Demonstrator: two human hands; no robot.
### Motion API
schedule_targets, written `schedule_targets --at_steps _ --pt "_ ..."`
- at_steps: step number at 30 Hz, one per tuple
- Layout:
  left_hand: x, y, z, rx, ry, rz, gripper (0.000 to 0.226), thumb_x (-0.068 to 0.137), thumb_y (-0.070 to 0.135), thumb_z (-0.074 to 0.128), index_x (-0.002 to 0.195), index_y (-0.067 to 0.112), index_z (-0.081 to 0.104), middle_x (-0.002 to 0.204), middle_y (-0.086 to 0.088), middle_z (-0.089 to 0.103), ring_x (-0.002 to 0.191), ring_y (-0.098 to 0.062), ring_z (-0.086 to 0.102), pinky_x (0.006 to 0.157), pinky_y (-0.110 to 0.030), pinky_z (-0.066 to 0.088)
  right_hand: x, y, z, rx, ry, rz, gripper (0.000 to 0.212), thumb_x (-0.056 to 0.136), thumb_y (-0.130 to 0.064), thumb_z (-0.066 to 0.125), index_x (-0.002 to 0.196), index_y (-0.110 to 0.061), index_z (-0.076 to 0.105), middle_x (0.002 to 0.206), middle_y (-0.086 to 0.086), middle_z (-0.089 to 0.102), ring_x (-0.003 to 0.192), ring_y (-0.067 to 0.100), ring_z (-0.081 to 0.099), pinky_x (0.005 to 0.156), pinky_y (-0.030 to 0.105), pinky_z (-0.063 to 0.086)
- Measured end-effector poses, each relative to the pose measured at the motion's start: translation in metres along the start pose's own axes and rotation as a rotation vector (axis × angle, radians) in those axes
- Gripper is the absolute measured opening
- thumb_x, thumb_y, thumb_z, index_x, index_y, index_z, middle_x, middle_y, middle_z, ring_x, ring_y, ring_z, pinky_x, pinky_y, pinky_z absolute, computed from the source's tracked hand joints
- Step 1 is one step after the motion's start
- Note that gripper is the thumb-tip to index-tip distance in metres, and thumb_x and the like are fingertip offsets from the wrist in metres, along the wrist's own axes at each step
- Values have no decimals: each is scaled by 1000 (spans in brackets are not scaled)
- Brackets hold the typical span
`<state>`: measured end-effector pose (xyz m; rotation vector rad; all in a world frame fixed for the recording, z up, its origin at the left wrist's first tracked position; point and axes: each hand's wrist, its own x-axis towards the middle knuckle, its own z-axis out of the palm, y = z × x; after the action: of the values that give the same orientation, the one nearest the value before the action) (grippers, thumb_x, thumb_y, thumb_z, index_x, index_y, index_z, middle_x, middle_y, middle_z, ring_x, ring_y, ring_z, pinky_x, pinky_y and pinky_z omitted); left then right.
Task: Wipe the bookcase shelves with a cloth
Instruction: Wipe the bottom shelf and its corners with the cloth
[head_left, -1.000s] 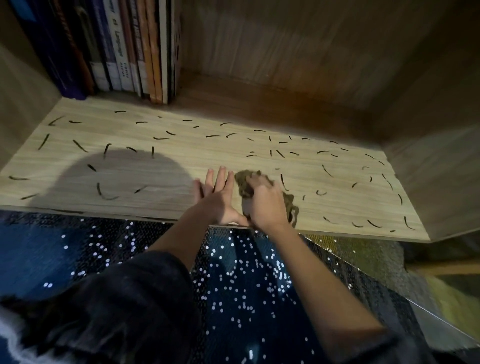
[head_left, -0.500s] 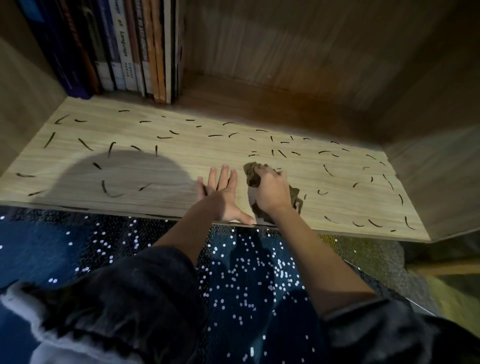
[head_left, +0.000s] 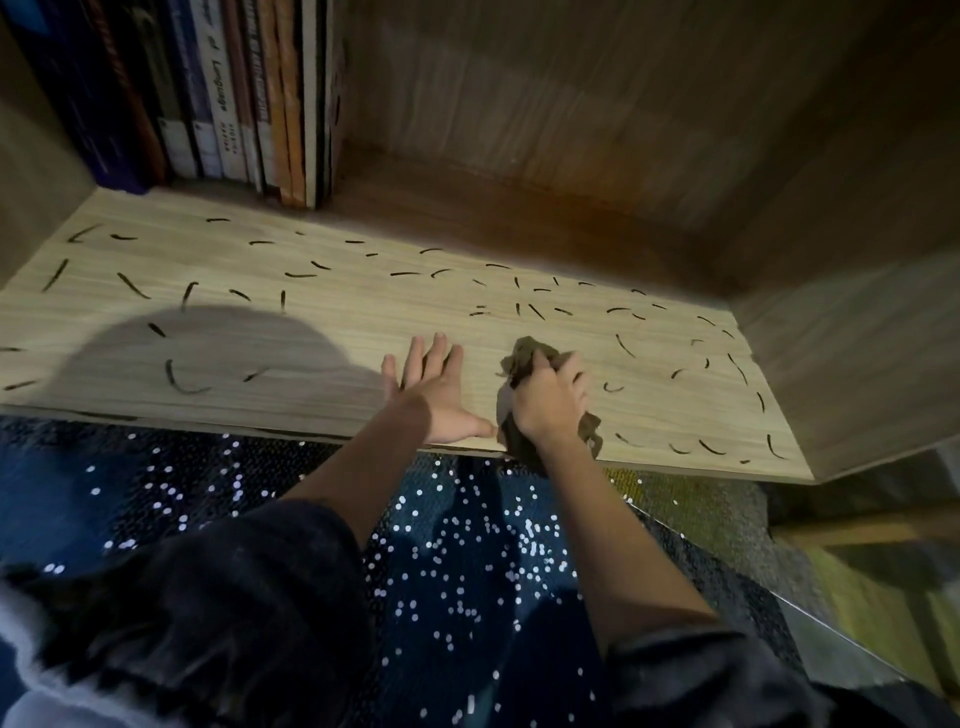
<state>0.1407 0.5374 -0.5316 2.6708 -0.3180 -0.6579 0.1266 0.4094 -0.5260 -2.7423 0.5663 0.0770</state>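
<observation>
Right hand (head_left: 550, 402) bunched over the cloth (head_left: 522, 358), grip clamped on it, fingers curled round the crumpled brown wad at the front edge of the shelf (head_left: 311, 322), a tail of it hanging over the lip. Left hand (head_left: 436, 395) just beside it, flat on the wood, grip apart, fingers straight, thumb stretched toward the cloth. Dark curved marks (head_left: 182, 382) lie scattered across the shelf on both sides of the hands. Books (head_left: 234, 93) upright in the back left corner. Speckled blue floor (head_left: 457, 545) below
</observation>
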Motion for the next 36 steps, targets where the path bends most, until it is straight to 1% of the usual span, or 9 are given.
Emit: schedule_targets --at_steps 4,8,11,15,20,24,29,33,36 --pt "4 0 6 -42 -28 22 112 76 61 60 147 21 -16 151 1 -30 137 -22 -32 107 -49 -21 -29 22 6 -49 150 -163 45 90 -17 51 134 -8 44 136 10 45 115 30 39 99 38 34" --pt "6 2 4 -99 -48 36 113 77 56 63 147 20 -18 151 0 -32 135 -24 -34 107 -52 -20 9 8 0 -89 174 -52 35 89 -11 49 124 -7 51 129 9 51 111 30 41 92 33 34" --pt "6 2 7 -101 -50 37 113 77 57 63 146 20 -18 150 1 -32 135 -24 -35 108 -53 -19 14 3 -3 -110 134 -61 30 90 -7 48 119 -8 54 124 9 54 111 31 40 89 34 35" --pt "9 1 8 -121 -59 29 114 76 56 64 146 21 -18 150 3 -33 135 -23 -35 112 -54 -14 -22 20 10 -164 151 -138 36 92 -22 51 126 -14 50 128 4 53 110 29 39 88 33 34" --pt "6 1 7 -84 -40 25 113 76 58 62 147 21 -18 150 2 -32 135 -23 -34 107 -51 -21 16 3 -1 -123 73 -58 31 88 -12 50 119 -13 55 129 6 54 117 31 37 95 37 32" --pt "9 1 7 -96 -54 29 114 76 56 63 146 21 -19 150 2 -33 135 -24 -36 110 -54 -19 -35 17 13 -153 116 -119 40 91 -26 54 129 -16 51 138 0 49 118 30 36 97 36 32" --pt "10 0 9 -120 -57 40 115 76 56 64 146 20 -20 150 2 -33 134 -24 -36 111 -54 -14 13 -1 1 -124 93 -66 33 87 -6 48 117 -13 57 126 7 58 113 32 39 93 36 34" --pt "12 -1 10 -135 -58 42 115 76 55 65 146 20 -19 150 3 -32 135 -24 -36 112 -55 -10 -22 5 11 -151 95 -166 40 89 -15 53 129 -14 50 136 4 50 119 31 38 97 35 27" --pt "11 0 7 -99 -56 49 115 75 58 63 146 20 -19 151 2 -32 135 -25 -35 111 -55 -15 18 -5 -1 -128 85 -84 25 91 -13 49 113 -10 57 123 9 56 118 32 37 97 37 29"
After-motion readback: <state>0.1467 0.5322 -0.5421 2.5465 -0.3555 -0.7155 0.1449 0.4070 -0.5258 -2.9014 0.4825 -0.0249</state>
